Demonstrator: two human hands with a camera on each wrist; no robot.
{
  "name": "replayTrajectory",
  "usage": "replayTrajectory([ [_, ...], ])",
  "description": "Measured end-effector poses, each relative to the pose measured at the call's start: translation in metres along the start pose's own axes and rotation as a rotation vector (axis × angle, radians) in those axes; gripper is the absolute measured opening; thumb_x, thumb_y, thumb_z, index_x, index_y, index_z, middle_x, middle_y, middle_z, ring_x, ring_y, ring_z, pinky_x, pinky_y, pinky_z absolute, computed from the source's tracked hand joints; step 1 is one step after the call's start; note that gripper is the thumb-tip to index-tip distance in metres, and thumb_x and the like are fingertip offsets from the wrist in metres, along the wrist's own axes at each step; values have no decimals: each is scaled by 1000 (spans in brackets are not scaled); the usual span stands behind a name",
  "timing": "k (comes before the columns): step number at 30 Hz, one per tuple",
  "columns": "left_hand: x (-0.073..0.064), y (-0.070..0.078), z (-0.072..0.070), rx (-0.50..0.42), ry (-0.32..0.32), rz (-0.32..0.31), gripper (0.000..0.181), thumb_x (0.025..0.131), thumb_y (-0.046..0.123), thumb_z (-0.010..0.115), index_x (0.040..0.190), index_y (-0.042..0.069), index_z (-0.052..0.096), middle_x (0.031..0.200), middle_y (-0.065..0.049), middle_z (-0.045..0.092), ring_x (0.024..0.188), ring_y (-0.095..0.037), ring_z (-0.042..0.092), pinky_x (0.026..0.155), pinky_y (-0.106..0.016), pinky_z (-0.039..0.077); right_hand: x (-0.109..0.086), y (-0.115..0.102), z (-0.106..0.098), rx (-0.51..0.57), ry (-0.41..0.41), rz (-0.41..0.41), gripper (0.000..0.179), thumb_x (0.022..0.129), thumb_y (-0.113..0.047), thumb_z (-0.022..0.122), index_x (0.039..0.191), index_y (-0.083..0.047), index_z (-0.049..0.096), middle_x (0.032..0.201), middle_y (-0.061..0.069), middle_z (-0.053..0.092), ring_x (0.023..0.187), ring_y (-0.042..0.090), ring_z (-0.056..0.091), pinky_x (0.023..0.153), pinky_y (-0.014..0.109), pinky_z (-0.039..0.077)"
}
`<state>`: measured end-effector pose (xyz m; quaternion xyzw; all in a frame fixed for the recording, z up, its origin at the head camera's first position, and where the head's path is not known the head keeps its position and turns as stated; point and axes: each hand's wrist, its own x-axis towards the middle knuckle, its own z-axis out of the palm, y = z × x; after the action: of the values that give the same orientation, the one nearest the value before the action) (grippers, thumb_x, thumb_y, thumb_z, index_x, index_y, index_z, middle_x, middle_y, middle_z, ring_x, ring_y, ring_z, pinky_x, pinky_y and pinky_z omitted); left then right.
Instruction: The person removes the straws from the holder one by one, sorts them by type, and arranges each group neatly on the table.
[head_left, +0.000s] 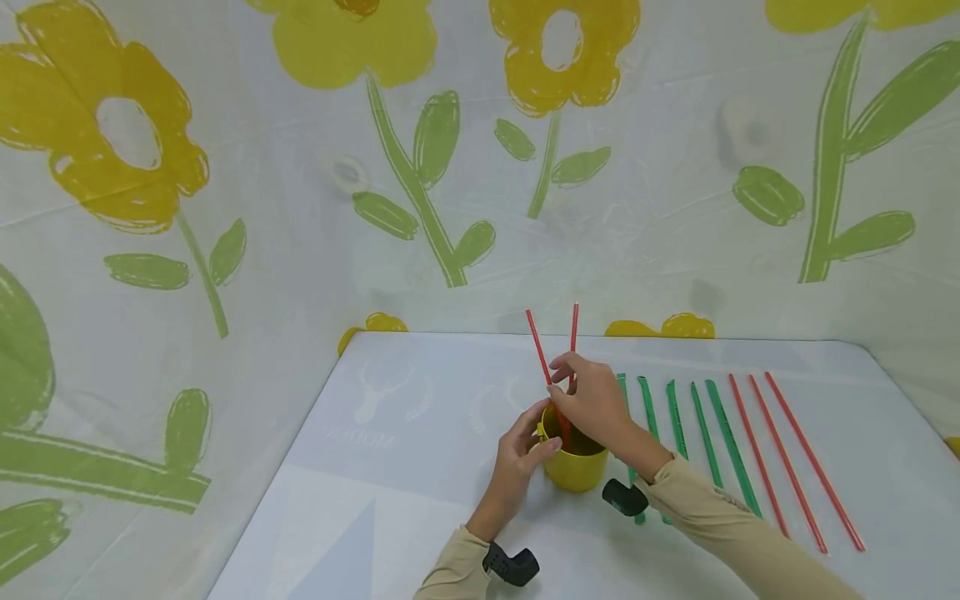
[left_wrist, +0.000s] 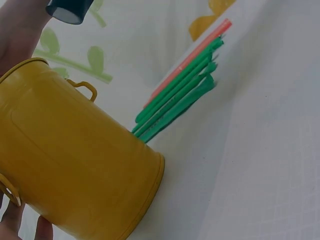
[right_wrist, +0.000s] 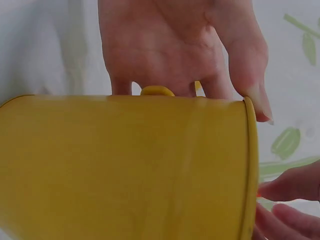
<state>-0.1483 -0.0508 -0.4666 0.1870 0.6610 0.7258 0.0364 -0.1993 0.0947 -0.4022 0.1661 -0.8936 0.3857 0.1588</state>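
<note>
A small yellow metal bucket (head_left: 576, 472) with little side handles stands upright on the table. My left hand (head_left: 517, 454) grips its left side, thumb over the rim and fingers around the wall, as the right wrist view shows near one handle. Two red straws rise from the mouth of the bucket, one leaning left (head_left: 536, 337) and one nearly vertical (head_left: 575, 325). Above the rim, my right hand (head_left: 596, 404) pinches a red straw between thumb and fingers; which of the two I cannot tell. The lower ends are partly hidden inside the bucket.
Right of the bucket, several green straws (head_left: 677, 417) with flattened ends lie side by side, some partly under my right forearm. Three red straws (head_left: 817, 465) lie beyond them. A flower-printed curtain (head_left: 637, 250) hangs behind the white table (head_left: 300, 500).
</note>
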Motion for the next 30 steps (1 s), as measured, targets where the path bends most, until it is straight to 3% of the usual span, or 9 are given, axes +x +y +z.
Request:
replayTrajectory([
  [5, -1, 1, 1, -6, 2, -13, 52, 93, 8, 53, 143, 8, 38, 145, -4, 41, 128, -22, 43, 100, -30, 39, 1, 0, 2, -11, 11, 41, 20, 78, -6, 73, 96, -3, 65, 78, 6, 68, 60, 16, 52, 54, 26, 48],
  [17, 0, 1, 0, -1, -10, -12, 55, 93, 9, 54, 144, 3, 35, 145, -5, 41, 129, -22, 41, 102, -32, 38, -5, 9, -8, 160, 48, 54, 17, 78, -1, 69, 94, -2, 64, 80, 6, 64, 69, 20, 61, 63, 33, 55],
  [22, 1, -2, 0, -2, -8, -4, 55, 93, 7, 53, 144, -1, 33, 145, -9, 41, 129, -25, 41, 102, -32, 38, -6, 12, -16, 222, 93, 55, 17, 80, -1, 67, 97, -1, 62, 82, 8, 63, 70, 20, 62, 65, 29, 54],
  [30, 6, -32, -4, -28, 23, 40, 54, 93, 12, 56, 144, 6, 38, 144, -3, 43, 128, -23, 43, 101, -34, 39, -8, 14, -31, 270, 157, 54, 20, 86, -5, 65, 104, -2, 58, 94, 10, 65, 77, 22, 64, 63, 20, 52],
])
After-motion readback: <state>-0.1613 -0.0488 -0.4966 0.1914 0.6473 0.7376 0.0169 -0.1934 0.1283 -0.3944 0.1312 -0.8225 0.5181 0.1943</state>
